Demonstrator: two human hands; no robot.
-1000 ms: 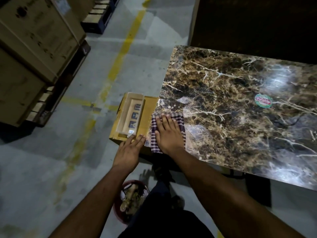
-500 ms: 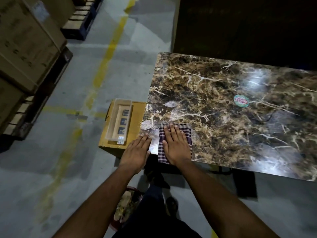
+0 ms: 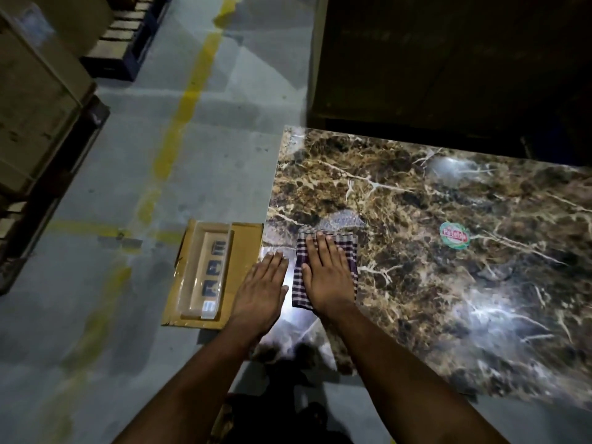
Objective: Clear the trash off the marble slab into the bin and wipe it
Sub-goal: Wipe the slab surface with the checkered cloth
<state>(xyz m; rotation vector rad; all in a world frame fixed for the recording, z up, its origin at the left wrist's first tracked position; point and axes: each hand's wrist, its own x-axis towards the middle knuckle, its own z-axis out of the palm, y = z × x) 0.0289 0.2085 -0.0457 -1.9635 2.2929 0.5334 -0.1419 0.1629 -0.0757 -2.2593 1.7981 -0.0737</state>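
The brown veined marble slab [image 3: 416, 238] fills the right half of the head view. My right hand [image 3: 326, 270] lies flat, fingers straight, pressing a checked purple-and-white cloth [image 3: 299, 283] onto the slab near its left edge. My left hand [image 3: 264, 285] rests flat on the slab's left edge, beside the cloth. A clear plastic scrap [image 3: 341, 223] lies just beyond the cloth. A round green-and-red sticker [image 3: 454, 235] sits on the slab further right. The bin [image 3: 222, 421] is barely visible at the bottom between my forearms.
A flat cardboard box [image 3: 243, 238] with a clear packaged item [image 3: 208, 274] sits on the floor against the slab's left side. Stacked cartons [image 3: 28, 100] on pallets stand at far left. A dark cabinet [image 3: 448, 59] rises behind the slab. Yellow floor lines run left.
My right hand slid the cloth forward and to the right along the slab's left edge. My left hand moved from the cardboard box onto the slab's edge. The view shifted forward.
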